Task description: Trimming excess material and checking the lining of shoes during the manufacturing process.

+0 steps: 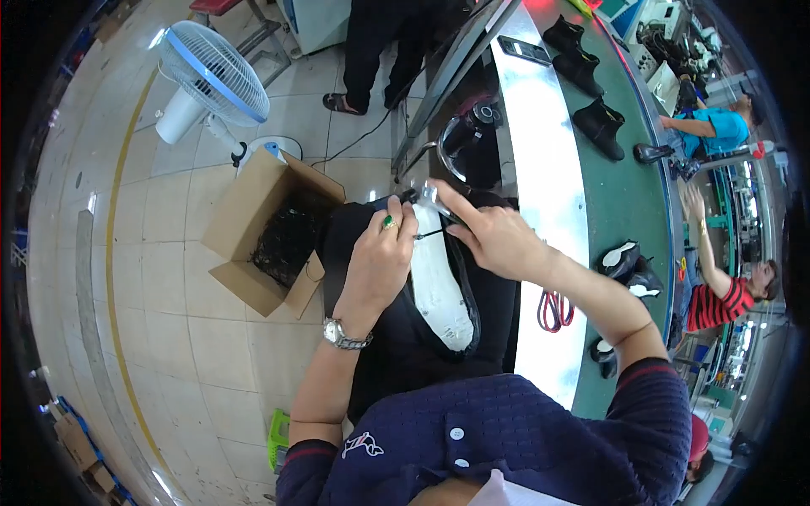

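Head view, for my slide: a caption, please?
Left hand and right hand at one end of a black shoe.

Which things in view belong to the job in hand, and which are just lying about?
Seemingly the job:
black shoe with white underside, left hand at its far end
metal tool in right hand

Seemingly just about:
fan
phone
green plastic thing

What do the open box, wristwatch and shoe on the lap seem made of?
Open box: matte brown cardboard, by its stiff folding flaps. Wristwatch: probably polished steel, from its silvery, glinting bracelet. Shoe: smooth black edge, perhaps leather or synthetic; the white, marked bottom's material is unclear.
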Demonstrator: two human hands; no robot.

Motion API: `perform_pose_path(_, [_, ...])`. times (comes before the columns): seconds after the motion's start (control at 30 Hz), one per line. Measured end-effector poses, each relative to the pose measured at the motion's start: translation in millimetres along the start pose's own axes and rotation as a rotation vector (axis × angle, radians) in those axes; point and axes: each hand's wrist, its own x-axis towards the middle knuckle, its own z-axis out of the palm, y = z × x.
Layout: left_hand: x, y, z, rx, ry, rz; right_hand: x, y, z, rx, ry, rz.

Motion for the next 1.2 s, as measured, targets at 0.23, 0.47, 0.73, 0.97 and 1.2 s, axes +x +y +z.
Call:
perform_pose_path(0.23, [-5.3,-4.6,4.1,-0.03,0.041,-0.036,0.5,2.8,2.6,0.16,0.341,-0.133])
perform_pose_path(0.47, [-17.3,4.1,-2.2,-0.692,0.015,-0.548,-0.7,-3.6,-20.6,0.06,0.053,-0.093])
perform_pose_path(0.73, [-48.8,55.6,14.3,-1.734,-0.189,-1.255,-10.5,21.0,5.8,0.321,0.111,-0.091])
perform_pose_path(0.97, [-67.3,51.5,-15.3,-1.474,-0.428,-0.84,-80.8,29.0,20.0,1.365,-0.041,0.124])
perform_pose_path(1.2, [-51.7,39.8,11.6,-1.501,-0.337,-0.676,-120.2,-4.1,89.5,1.239,0.021,0.204])
